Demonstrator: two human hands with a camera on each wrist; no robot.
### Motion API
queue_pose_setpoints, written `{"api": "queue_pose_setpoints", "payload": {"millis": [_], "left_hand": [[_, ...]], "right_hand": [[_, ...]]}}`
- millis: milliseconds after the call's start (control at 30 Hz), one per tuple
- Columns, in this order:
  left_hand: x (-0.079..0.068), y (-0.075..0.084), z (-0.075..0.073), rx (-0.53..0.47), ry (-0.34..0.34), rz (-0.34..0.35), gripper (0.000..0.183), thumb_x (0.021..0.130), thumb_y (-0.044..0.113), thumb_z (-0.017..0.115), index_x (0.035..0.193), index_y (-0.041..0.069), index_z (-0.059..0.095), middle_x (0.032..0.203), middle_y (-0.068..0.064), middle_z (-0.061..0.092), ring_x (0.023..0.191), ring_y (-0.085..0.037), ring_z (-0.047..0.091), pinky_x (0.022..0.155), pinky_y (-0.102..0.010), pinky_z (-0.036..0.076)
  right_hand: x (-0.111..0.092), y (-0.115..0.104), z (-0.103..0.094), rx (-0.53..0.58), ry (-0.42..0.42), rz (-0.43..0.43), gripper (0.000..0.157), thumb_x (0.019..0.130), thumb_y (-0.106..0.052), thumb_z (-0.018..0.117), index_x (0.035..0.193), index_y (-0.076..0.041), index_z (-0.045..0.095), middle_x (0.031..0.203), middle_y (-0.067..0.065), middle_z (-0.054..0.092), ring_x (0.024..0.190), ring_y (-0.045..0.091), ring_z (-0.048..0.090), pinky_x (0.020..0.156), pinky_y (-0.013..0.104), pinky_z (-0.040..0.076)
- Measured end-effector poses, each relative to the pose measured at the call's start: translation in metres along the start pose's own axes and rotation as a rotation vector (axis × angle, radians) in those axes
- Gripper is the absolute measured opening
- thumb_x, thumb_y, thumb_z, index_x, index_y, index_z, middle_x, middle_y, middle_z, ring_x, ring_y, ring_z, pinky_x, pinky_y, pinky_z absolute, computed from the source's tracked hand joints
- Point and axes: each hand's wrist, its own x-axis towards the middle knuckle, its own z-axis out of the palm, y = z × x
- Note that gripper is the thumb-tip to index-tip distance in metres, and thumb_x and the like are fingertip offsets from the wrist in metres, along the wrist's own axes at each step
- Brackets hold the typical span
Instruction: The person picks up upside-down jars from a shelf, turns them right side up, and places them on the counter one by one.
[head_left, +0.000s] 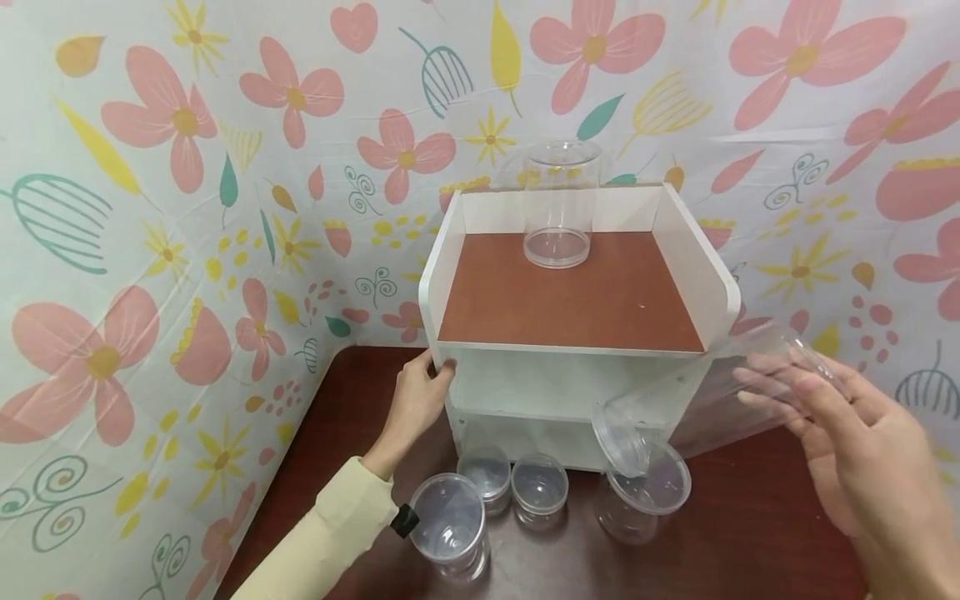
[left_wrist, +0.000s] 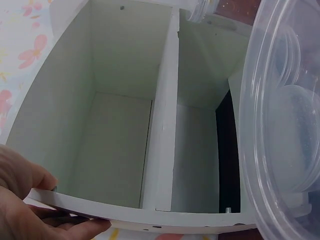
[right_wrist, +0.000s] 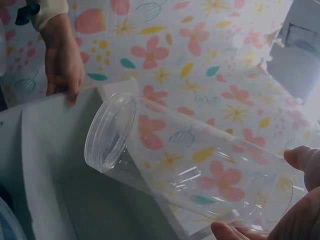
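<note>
Clear cylindrical plastic jar aslant at right

Right hand, near, grips its right end; the long axis slants down to a ridged left-pointing end. Farther, the left hand pinches the white, brown-topped shelf unit at its left edge.

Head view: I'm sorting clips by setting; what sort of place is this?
Probably a staged indoor corner: floral sheeting behind, a white shelf unit and clear jars on a dark red table.
</note>
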Motion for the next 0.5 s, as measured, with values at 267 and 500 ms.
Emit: {"api": "queue_pose_setpoints", "payload": {"millis": [267, 500], "left_hand": [[0.000, 0.001, 0.000, 0.001, -0.002, 0.001, 0.021, 0.101, 0.021, 0.061, 0.113, 0.007, 0.072, 0.068, -0.001, 0.049, 0.064, -0.017, 0.047, 0.056, -0.033, 0.039], [-0.001, 0.000, -0.001, -0.001, -0.001, -0.003, 0.022, 0.102, 0.020, 0.060, 0.113, 0.006, 0.072, 0.070, -0.001, 0.051, 0.065, -0.018, 0.049, 0.057, -0.032, 0.040]], "right_hand": [[-0.016, 0.005, -0.004, -0.082, 0.052, 0.063, 0.039, 0.106, 0.013, 0.028, 0.137, 0.011, 0.051, 0.127, 0.025, 0.068, 0.112, 0.033, 0.070, 0.091, 0.031, 0.056], [-0.025, 0.010, -0.001, -0.159, 0.113, 0.114, 0.038, 0.107, 0.011, 0.032, 0.138, 0.005, 0.053, 0.129, 0.021, 0.069, 0.112, 0.028, 0.071, 0.091, 0.027, 0.055]]}}
